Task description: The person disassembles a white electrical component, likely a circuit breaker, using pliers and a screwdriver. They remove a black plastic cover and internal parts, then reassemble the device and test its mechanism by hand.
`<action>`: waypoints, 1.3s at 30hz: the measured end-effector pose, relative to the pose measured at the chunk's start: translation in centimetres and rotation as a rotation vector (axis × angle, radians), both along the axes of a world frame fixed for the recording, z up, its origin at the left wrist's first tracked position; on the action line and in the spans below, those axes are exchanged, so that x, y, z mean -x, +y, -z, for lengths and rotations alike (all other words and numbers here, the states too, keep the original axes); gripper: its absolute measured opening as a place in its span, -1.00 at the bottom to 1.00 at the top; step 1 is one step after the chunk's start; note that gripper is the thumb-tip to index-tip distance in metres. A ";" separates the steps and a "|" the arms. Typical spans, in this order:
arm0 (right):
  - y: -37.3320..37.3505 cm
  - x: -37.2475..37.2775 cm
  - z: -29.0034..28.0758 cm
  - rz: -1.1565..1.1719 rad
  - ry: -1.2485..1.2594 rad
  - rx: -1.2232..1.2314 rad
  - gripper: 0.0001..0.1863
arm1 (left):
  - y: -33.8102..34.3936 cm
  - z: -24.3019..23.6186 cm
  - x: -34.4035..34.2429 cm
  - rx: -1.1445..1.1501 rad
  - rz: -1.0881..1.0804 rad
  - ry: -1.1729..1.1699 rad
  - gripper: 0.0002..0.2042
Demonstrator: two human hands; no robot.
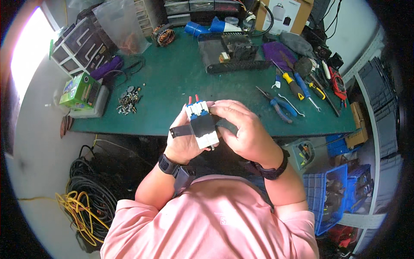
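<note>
A white-and-blue electrical block (208, 140), shaped much like a circuit breaker, is held in front of me just past the table's near edge. Two short red wires (196, 98) stick out of its far end. A wide black band (202, 125) lies across its middle, and a flat black strip (181, 131) extends from it over my left palm. My left hand (177, 144) cradles the block from beneath and the left. From the right, my right hand (241, 125) closes on its side, thumb bent near a dark flap; the fingertips are partly hidden.
On the green table (164, 82) lie a pile of screws (130, 100), pliers (281, 108), screwdrivers (294, 86) and an opened black device (233, 52). A green box (80, 91) stands at the left. Coiled cables (88, 190) lie low left; blue crates (330, 194) stand low right.
</note>
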State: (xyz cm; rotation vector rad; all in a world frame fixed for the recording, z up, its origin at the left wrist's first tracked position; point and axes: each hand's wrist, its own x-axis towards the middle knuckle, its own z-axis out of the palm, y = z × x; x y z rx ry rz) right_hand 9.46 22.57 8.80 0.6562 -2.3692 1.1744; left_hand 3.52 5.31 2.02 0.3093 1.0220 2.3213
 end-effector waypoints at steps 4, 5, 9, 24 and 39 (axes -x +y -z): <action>0.4 0.2 0.2 0.032 0.084 -0.081 -0.58 | -0.2 -1.1 0.0 -0.427 0.289 -0.239 -0.43; 0.5 0.2 0.3 0.027 0.100 -0.089 -0.59 | -0.4 -0.9 0.1 -0.463 0.357 -0.156 -0.41; 0.5 0.1 0.3 -0.001 0.124 -0.101 -0.62 | -0.7 -0.2 0.6 -0.424 0.304 -0.256 -0.49; 0.9 -0.1 0.7 -0.006 0.118 -0.074 -0.66 | -0.8 0.0 0.6 -0.307 0.182 -0.376 -0.41; 1.1 -0.7 1.7 0.095 0.372 -0.355 -0.72 | -2.3 0.0 1.4 -0.205 0.128 0.101 -0.32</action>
